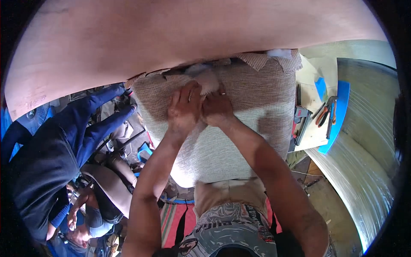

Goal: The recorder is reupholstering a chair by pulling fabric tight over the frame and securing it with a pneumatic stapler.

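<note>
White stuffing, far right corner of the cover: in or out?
Out, at least some: white stuffing shows at the ragged edge of the woven cover; how much sits inside, cannot tell.

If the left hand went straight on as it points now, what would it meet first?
Probably the pale frayed flap on the upholstered piece, ahead of the left hand; depth is unclear.
</note>
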A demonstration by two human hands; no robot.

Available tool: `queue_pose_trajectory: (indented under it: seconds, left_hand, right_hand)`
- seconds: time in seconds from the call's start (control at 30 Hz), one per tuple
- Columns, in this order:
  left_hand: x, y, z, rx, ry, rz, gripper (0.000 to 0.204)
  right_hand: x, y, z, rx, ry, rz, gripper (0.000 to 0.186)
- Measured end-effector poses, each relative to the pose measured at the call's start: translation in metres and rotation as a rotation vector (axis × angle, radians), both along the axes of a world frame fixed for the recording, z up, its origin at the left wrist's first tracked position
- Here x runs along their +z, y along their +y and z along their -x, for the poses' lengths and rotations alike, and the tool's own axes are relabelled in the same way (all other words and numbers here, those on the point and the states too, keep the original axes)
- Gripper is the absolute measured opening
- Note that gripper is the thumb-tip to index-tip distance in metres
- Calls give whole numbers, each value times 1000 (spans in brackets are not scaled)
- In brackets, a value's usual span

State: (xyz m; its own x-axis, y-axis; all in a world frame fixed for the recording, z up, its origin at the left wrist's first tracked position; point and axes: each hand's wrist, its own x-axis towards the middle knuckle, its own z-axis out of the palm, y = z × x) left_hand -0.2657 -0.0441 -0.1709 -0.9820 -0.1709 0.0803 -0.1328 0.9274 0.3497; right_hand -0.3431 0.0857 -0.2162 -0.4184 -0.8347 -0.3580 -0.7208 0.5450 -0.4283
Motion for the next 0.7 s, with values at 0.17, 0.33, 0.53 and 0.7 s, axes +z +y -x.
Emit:
queue_pose_trajectory:
  seconds: [0.17,0.33,0.53,0.7]
  left_hand:
    - [4,5,-34,-119,-268,239,57]
    - [-26,-13,-27,-214,-230,365,62]
    - [-41,-9,-15,-160,-144,277,64]
    - [-49,-5,2,-53,-188,263,62]
  right_hand:
    - [8,-13,-2,-74,100,-58,68]
    - [12,-26,1,-146,105,-160,69]
    - [8,-35,30,-107,28,-216,51]
    - [-7,-19,42,-178,108,108,39]
